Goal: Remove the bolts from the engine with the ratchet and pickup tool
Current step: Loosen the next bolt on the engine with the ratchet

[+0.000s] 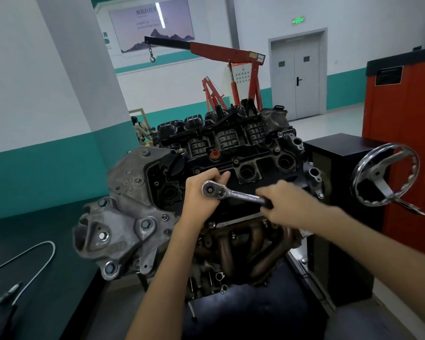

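A bare engine (231,148) stands on a stand in front of me, its black valve cover on top with open plug wells and small bolts (236,162) along it. A chrome ratchet (231,193) lies level over the cover's near edge. My left hand (201,192) wraps under the ratchet's head, hiding the socket and whatever it sits on. My right hand (287,204) grips the black handle end. A flexible silver pickup tool (38,263) lies looped on the dark bench at the lower left, away from both hands.
A chrome handwheel (384,175) juts from the black engine stand (341,192) at the right, close to my right arm. A red cabinet (407,143) stands behind it. A red engine hoist (231,69) and grey double doors are farther back. A white pillar rises at left.
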Motion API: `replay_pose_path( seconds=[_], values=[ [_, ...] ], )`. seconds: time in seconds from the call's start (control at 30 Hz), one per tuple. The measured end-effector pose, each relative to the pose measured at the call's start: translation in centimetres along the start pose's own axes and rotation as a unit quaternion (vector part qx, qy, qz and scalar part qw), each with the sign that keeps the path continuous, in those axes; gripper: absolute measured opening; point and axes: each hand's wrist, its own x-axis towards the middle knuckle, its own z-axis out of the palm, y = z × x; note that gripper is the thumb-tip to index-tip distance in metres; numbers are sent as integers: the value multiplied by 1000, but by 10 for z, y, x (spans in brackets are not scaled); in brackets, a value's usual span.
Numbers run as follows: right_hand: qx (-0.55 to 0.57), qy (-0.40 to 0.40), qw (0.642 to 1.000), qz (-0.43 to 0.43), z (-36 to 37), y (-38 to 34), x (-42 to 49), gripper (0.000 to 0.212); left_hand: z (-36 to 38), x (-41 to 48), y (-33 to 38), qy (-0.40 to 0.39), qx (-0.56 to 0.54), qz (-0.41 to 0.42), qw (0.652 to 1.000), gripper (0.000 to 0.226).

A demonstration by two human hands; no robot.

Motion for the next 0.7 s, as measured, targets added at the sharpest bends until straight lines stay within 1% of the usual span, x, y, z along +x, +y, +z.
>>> replay_pose_path(
  seconds=[0.07, 0.1, 0.13, 0.17, 0.2, 0.23, 0.27, 0.33, 0.37, 0.4, 0.43, 0.47, 0.53, 0.6, 0.63, 0.7],
  values=[
    [-49, 10, 999, -17, -17, 6, 10, 22, 2, 2, 2, -21, -12, -7, 1000, 51],
    [-56, 20, 998, -10, -17, 7, 10, 23, 4, 2, 3, -20, -25, -18, 999, 52],
    [-51, 28, 998, 6, -13, 6, 7, 23, 7, 2, 3, -8, -44, -32, 998, 52],
    [-23, 33, 999, 25, -3, 3, 0, 22, 10, 2, 2, 11, -65, -46, 997, 52],
    [33, 34, 998, 42, 12, -3, -8, 19, 14, 3, 2, 36, -84, -56, 994, 50],
    [112, 32, 992, 55, 29, -13, -18, 12, 18, 2, 1, 66, -96, -61, 991, 49],
    [207, 26, 976, 65, 46, -27, -27, 7, 23, 2, 2, 98, -99, -63, 988, 49],
    [378, 30, 920, 93, 76, -60, -39, 14, 33, 3, 6, 147, -102, -62, 982, 48],
    [426, 41, 898, 105, 87, -74, -42, 16, 36, 3, 7, 161, -106, -61, 979, 48],
    [451, 50, 885, 109, 94, -85, -44, 17, 37, 3, 7, 166, -110, -62, 978, 47],
    [456, 52, 882, 106, 97, -90, -44, 17, 36, 3, 6, 162, -110, -66, 979, 48],
    [444, 49, 889, 99, 95, -87, -42, 16, 33, 3, 5, 149, -105, -68, 981, 49],
    [354, 45, 931, 74, 80, -66, -37, 14, 22, 4, -1, 100, -82, -64, 990, 52],
    [210, 21, 977, 44, 55, -34, -26, 9, 11, 3, -4, 49, -47, -45, 997, 53],
    [135, 9, 990, 30, 39, -20, -19, 10, 6, 2, -4, 34, -29, -33, 998, 52],
    [8, 6, 1000, -11, 7, 1, -3, 11, 2, 2, -3, 13, -6, -13, 1000, 52]
  ],
)
